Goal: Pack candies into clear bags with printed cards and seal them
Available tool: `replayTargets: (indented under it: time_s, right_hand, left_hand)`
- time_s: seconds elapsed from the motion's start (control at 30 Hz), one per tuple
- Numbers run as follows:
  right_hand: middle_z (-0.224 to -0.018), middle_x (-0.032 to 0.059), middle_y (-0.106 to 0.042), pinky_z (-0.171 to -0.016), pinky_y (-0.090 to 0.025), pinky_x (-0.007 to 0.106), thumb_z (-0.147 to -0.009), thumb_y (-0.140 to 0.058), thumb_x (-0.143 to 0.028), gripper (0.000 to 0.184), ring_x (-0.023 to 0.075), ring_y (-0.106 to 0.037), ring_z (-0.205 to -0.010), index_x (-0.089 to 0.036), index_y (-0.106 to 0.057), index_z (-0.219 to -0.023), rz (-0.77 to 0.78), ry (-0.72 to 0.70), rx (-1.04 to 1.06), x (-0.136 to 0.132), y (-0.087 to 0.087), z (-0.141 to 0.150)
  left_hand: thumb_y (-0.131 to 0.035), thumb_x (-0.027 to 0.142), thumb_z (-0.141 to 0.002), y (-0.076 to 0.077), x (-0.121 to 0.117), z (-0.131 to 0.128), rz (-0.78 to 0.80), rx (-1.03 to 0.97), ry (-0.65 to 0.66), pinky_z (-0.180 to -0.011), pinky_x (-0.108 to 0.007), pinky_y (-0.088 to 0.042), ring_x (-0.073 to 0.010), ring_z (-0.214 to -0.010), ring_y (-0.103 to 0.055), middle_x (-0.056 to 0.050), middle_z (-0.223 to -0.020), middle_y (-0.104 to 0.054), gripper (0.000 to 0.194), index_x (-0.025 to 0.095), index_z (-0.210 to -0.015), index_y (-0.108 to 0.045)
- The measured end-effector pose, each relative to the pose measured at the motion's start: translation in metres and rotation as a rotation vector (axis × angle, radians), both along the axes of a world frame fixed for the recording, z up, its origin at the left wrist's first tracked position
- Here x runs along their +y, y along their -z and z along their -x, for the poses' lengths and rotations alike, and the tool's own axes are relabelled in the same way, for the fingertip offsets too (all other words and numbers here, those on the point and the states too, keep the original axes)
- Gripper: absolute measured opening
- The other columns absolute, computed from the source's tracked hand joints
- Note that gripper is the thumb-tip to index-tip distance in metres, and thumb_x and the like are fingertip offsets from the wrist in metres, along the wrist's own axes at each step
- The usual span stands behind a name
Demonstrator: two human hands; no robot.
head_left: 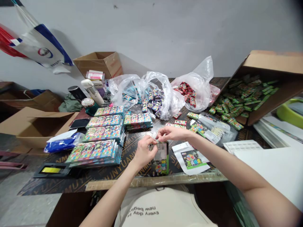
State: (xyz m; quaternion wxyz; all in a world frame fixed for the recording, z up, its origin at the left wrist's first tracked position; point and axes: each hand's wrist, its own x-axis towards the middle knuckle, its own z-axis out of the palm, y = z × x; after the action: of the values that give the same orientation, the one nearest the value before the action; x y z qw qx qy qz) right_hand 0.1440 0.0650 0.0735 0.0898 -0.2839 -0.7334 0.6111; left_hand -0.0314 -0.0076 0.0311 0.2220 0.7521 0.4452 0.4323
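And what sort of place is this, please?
It looks like a small packing workshop, judging by the stacked colourful packs, the clear plastic bags and the cardboard box holding many small green packets.

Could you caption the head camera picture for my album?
Left hand and right hand at the top of a packet, between stacked packs and green sachets.
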Motion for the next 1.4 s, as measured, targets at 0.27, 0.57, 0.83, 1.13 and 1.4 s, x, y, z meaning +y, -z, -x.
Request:
replayTargets:
  time_s: [0.27, 0.57, 0.83, 1.13, 1.4]
  right_hand:
    - [-0.057, -0.0067, -0.041, -0.05, -0.024, 0.02, -0.072, -0.06, -0.038, 0.029, 0.0058, -0.033, -0.052, -0.014, -0.046, -0.064, -0.02, 0.092, 0.027, 0.002, 0.026, 0.003]
    - [-0.057, -0.0073, -0.048, -0.051, -0.033, 0.019, -0.078, -0.053, -0.03, 0.021, 0.0082, -0.045, -0.051, -0.019, -0.047, -0.095, -0.325, 0.426, -0.059, 0.001, 0.046, -0.004]
    - [-0.076, 0.0076, -0.061, -0.069, -0.036, 0.027, -0.064, -0.064, -0.014, 0.004, 0.0213, -0.055, -0.08, -0.016, -0.062, -0.066, -0.629, 0.553, -0.656, 0.004, 0.101, -0.09]
    - [-0.066, 0.0022, -0.061, -0.062, -0.035, 0.023, -0.067, -0.059, -0.015, 0.005, 0.0157, -0.054, -0.068, -0.017, -0.061, -0.062, -0.631, 0.523, -0.646, -0.013, 0.138, -0.102]
    - [-0.07, 0.0017, -0.059, -0.063, -0.035, 0.023, -0.074, -0.05, -0.013, 0.007, 0.0148, -0.053, -0.068, -0.017, -0.055, -0.072, -0.652, 0.586, -0.573, -0.027, 0.14, -0.104]
  left_hand:
    - [-0.064, 0.028, -0.072, 0.011, 0.001, -0.004, -0.026, -0.001, -0.092, -0.063, -0.027, -0.043, -0.0148, -0.067, -0.055, -0.003, -0.069, -0.056, 0.016, 0.016, -0.064, -0.057]
    - [-0.046, 0.028, -0.085, 0.01, 0.001, -0.001, -0.101, 0.336, -0.122, -0.064, -0.028, -0.04, -0.0168, -0.072, -0.049, -0.004, -0.075, -0.049, 0.02, 0.018, -0.093, -0.061]
    - [-0.065, 0.034, -0.07, 0.025, 0.008, 0.025, -0.064, 0.739, -0.083, -0.1, -0.056, -0.015, -0.036, -0.127, -0.024, -0.015, -0.135, -0.034, 0.06, 0.023, -0.125, -0.044]
    - [-0.082, 0.034, -0.037, 0.06, 0.034, 0.0, 0.195, 1.005, 0.472, -0.095, -0.06, -0.016, -0.04, -0.12, -0.032, -0.022, -0.125, -0.042, 0.076, 0.016, -0.105, -0.053]
    - [-0.078, 0.034, -0.043, 0.044, 0.037, -0.001, 0.363, 0.735, 0.546, -0.061, -0.026, -0.037, -0.0177, -0.065, -0.051, 0.001, -0.069, -0.054, 0.04, 0.019, -0.073, -0.056]
